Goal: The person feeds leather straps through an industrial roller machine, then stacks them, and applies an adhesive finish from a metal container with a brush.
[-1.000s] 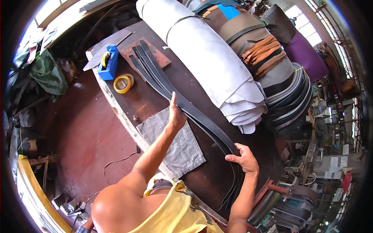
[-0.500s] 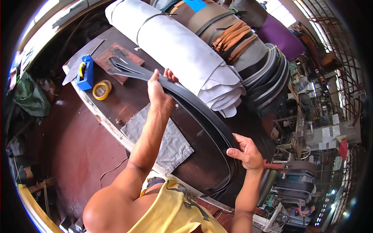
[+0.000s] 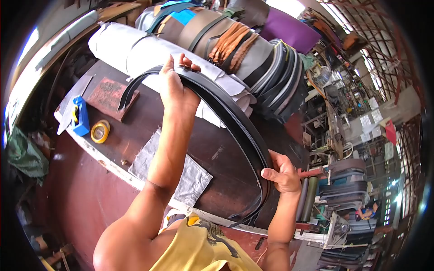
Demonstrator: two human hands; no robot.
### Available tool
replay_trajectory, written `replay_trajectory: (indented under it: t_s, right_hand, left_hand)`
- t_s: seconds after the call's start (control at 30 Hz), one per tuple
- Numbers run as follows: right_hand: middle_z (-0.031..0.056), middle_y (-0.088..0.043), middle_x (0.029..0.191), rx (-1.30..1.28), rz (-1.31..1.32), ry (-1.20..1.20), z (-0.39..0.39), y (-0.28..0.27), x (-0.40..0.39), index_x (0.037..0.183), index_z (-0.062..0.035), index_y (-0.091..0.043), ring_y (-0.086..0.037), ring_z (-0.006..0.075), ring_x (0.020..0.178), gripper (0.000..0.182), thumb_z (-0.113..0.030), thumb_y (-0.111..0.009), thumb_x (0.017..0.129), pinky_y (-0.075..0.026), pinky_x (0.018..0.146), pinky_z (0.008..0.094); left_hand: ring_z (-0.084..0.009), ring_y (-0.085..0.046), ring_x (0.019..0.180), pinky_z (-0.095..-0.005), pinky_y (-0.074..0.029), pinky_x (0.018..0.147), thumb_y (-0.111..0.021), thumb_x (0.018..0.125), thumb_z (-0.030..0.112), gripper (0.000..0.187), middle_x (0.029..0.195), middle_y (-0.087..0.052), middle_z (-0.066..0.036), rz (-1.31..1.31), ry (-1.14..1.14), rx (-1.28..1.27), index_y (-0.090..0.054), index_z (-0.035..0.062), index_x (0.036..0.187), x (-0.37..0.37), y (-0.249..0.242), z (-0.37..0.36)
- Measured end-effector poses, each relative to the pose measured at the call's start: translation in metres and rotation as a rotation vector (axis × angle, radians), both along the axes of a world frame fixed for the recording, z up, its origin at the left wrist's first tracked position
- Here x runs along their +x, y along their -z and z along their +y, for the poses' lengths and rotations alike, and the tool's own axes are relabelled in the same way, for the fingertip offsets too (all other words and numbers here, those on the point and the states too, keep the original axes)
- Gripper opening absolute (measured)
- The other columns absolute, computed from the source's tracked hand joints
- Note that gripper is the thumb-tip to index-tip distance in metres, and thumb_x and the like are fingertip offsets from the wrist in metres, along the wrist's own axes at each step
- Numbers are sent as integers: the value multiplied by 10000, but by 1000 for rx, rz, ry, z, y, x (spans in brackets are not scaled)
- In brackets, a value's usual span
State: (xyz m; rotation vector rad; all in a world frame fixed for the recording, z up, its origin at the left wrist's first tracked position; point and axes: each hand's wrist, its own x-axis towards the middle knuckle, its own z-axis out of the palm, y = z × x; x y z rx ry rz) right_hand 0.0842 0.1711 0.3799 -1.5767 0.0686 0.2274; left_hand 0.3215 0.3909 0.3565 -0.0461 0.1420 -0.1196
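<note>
A bundle of long black straps [image 3: 239, 124] arches above the dark table, with both of my hands on it. My left hand [image 3: 176, 86] is closed around the upper part of the bundle, its fingers on the far side. From there the strap ends droop to the left, over a reddish block [image 3: 107, 95]. Lower on the right, my right hand [image 3: 282, 174] grips the bundle's outer edge, thumb on the near side. Past that hand, the straps curve down and back to the left near the table's front edge.
Behind the straps lie a white roll [image 3: 149, 54] and a grey-brown roll [image 3: 199, 34] tied with bands. At left are a blue tape dispenser [image 3: 81, 119] and a yellow tape roll [image 3: 100, 131]. A grey cloth [image 3: 192, 180] lies on the table [image 3: 221, 156].
My left hand has lifted the straps, and their left ends now hang downward instead of stretching out over the block. My right hand keeps its hold. The view has shifted.
</note>
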Motion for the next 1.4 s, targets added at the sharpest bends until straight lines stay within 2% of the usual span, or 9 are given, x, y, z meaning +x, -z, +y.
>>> replay_trajectory:
  t_s: [0.27,0.4,0.53,0.93,1.07,1.13,1.2,1.33,1.4]
  right_hand:
    - [29,-675,1023,-163,-213,94,-8,-8,-41,1230,28,-592,-620,106,945,781,-53,-953,542,-478,837,232]
    - [140,-694,773,26,-201,92,-37,37,-88,1018,20,-621,-694,215,681,563,51,-919,541,-554,590,324]
    - [144,-704,797,164,-146,131,-46,82,-152,840,20,-661,-704,219,736,385,82,-904,549,-563,647,339]
    - [96,-710,888,305,-188,427,-9,151,-393,1096,11,-641,-693,171,829,420,23,-849,730,-556,698,305]
    - [46,-699,992,-203,29,491,3,178,-486,1264,9,-596,-649,110,906,513,-85,-827,815,-538,756,274]
    - [44,-709,1019,-466,9,867,30,261,-536,1269,-12,-617,-653,136,903,533,-156,-844,809,-526,769,274]
    - [26,-713,1001,29,-148,924,40,295,-584,1234,-30,-655,-641,136,888,536,-214,-870,779,-513,780,275]
    - [0,-702,924,52,-27,1016,74,258,-658,1129,-32,-708,-614,107,836,474,-245,-896,749,-500,736,269]
    - [-28,-674,842,9,-1,1166,89,264,-688,1026,-27,-741,-579,63,755,369,-210,-901,748,-484,649,246]
  left_hand:
    - [-195,-549,709,-306,-487,667,-585,992,397,336,739,-544,-21,-293,207,-24,-576,62,1009,-20,-86,-40]
    - [-253,-551,750,-339,-502,762,-552,1010,243,302,795,-575,-112,-613,307,-138,-539,-55,1058,-34,-118,-55]
    - [-198,-537,709,-321,-501,698,-531,1028,255,305,782,-554,-94,-679,243,-12,-513,-49,1059,-68,-171,-81]
    - [-262,-568,855,-407,-484,764,-509,990,115,351,999,-563,-211,-1027,767,-135,-403,-145,1200,-200,-239,-164]
    - [-282,-595,896,-390,-508,813,-555,963,105,462,1084,-590,-232,-1109,814,-56,-384,-161,1300,-258,-239,-193]
    - [-234,-642,888,-320,-523,834,-571,984,171,463,1049,-675,-169,-1168,615,312,-487,-100,1351,-296,-233,-195]
    - [-227,-671,978,-324,-538,901,-527,1017,245,470,1066,-692,-157,-1342,642,308,-524,-100,1335,-316,-221,-218]
    - [-293,-436,1372,-405,-368,1168,-372,1049,86,504,1573,-302,-220,-1497,1190,-384,-252,-81,1509,-475,-224,-259]
    - [-275,-295,1458,-412,-274,1216,-425,1004,12,554,1613,-204,-207,-1413,1327,-485,-247,-57,1523,-533,-228,-275]
